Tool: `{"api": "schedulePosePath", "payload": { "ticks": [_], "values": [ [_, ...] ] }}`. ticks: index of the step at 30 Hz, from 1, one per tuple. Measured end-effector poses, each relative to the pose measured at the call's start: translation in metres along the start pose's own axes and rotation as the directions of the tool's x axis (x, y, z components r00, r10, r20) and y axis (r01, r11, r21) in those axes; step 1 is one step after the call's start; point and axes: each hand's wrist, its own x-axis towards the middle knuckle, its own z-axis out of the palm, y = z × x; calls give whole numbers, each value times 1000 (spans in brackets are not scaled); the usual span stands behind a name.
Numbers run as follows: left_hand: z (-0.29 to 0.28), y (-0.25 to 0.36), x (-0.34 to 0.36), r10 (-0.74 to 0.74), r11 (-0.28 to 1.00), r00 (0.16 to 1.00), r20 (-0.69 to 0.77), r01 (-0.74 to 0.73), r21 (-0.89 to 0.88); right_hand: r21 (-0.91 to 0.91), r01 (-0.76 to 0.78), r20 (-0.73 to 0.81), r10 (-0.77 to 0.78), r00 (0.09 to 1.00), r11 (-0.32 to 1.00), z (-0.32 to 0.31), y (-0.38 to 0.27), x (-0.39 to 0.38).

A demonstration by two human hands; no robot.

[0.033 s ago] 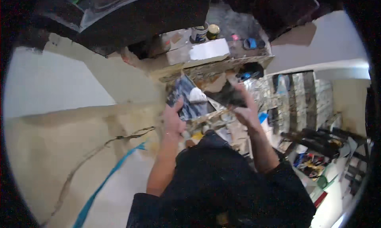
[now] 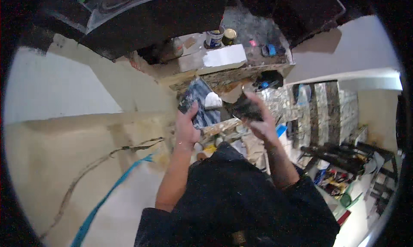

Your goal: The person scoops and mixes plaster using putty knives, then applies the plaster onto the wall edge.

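Note:
My left hand (image 2: pixel 187 124) grips a flat, streaky blue-grey plate (image 2: pixel 201 116) by its left side, thumb on its face. A lump of white paste (image 2: pixel 213 99) lies on the plate's right part. My right hand (image 2: pixel 262 120) is closed on a dark wide-bladed scraper (image 2: pixel 245 107), its blade angled toward the plate, close to the white lump; whether they touch I cannot tell.
A speckled ledge ahead holds paint cans (image 2: pixel 229 36), a white block (image 2: pixel 223 55) and a blue object (image 2: pixel 269 50). Dark cabinets (image 2: pixel 155 15) overhang above. Stone steps (image 2: pixel 318 113) and dark wooden furniture (image 2: pixel 327 152) are right. A teal strip (image 2: pixel 116 187) hangs left.
My right hand and the scraper have moved slightly left, closer to the plate and its white lump. My left hand and the surroundings have shifted a little in view.

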Motion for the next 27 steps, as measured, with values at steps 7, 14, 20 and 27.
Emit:
{"api": "schedulePosePath", "payload": {
  "ticks": [7, 14, 20, 27],
  "values": [
    [53, -8, 6, 95, 992, 988, 120, -104, 68, -266, 414, 92, -405, 910, 871, -9, 17, 9],
    [66, -22, 6, 170, 985, 983, 71, -167, -43, -427, 190, 234, -95, 968, 884, -76, 52, 18],
    [57, -35, 20, 434, 872, 890, -136, -377, 313, -642, 308, 338, -101, 936, 702, -52, -27, 34],
    [55, -28, 16, 397, 870, 869, -295, -254, 422, -768, 509, 484, -167, 859, 390, -21, -18, 20]
  ]
}}
